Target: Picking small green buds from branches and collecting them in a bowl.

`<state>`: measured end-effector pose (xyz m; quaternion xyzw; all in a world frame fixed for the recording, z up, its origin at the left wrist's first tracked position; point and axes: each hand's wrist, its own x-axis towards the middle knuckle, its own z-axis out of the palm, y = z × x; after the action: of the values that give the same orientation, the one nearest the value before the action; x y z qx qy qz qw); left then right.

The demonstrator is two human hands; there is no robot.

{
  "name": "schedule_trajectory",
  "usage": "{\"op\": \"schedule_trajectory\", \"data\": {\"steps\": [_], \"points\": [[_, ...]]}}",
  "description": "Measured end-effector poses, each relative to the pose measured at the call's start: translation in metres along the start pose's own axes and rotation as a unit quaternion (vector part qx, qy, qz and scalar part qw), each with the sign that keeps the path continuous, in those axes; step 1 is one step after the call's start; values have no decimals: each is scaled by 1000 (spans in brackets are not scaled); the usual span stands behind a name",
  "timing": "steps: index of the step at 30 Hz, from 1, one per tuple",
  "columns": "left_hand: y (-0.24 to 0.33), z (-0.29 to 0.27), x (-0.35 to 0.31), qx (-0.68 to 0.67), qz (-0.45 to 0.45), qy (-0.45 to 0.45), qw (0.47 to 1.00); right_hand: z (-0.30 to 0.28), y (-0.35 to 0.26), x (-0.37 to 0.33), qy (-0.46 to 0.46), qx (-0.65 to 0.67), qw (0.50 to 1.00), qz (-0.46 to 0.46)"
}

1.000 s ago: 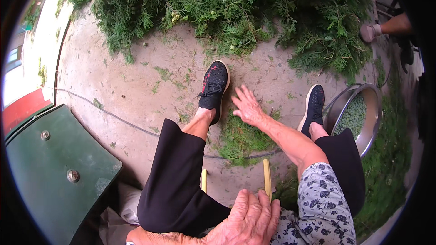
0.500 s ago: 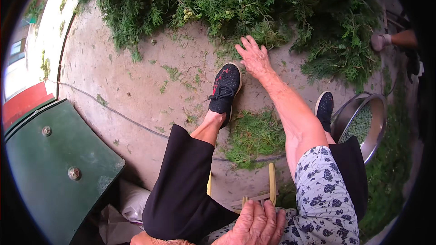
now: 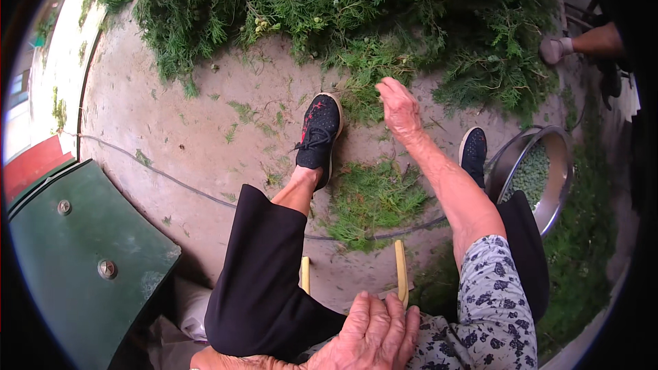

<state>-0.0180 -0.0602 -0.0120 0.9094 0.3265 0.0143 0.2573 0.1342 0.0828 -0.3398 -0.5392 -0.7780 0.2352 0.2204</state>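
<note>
My right hand (image 3: pixel 401 111) is raised over the concrete beside loose green sprigs (image 3: pixel 363 89), its fingers drawn together; whether anything is in them is hidden. Beyond it lies a large heap of conifer branches (image 3: pixel 315 3) bearing small green cones. My left hand (image 3: pixel 377 329) rests on my lap, fingers stretched out and lying flat, with nothing seen in it. Between my shoes, a low pile of green clippings (image 3: pixel 377 199) lies on the ground. A metal basin (image 3: pixel 563 185) tilts by my right leg, holding many small green cones (image 3: pixel 532 175).
A dark green box or cabinet (image 3: pixel 82 247) with round metal studs stands at left, pale bags (image 3: pixel 192 308) beside it. A cable (image 3: pixel 154 170) crosses the concrete. Yellow bars (image 3: pixel 401 267) show near my lap. Another person's foot (image 3: pixel 552 50) is at far right.
My right hand has drawn back from the branch heap, slightly rightward and nearer; its spread fingers have come together. My left hand stays on my lap. The whole view has shifted slightly.
</note>
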Motion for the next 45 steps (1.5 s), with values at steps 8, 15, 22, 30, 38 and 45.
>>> {"op": "schedule_trajectory", "data": {"steps": [8,15,22,30,38,45], "points": [[-1,-13,12,-24,-11,-57,998,36,20,-7,-87,-101,989,70],[-8,-44,12,-31,38,-123,991,-11,51,-93,-67,-65,983,158],[-1,5,-4,4,-30,6,1000,17,-23,63,-63,-127,990,-22],[-28,-48,13,-34,27,-128,991,52,1,84,-145,-181,972,38],[-27,-46,5,-58,35,-113,991,-23,8,-3,-381,-198,890,150],[-30,-44,6,-68,44,-116,990,36,37,106,74,-192,974,-96]]}}
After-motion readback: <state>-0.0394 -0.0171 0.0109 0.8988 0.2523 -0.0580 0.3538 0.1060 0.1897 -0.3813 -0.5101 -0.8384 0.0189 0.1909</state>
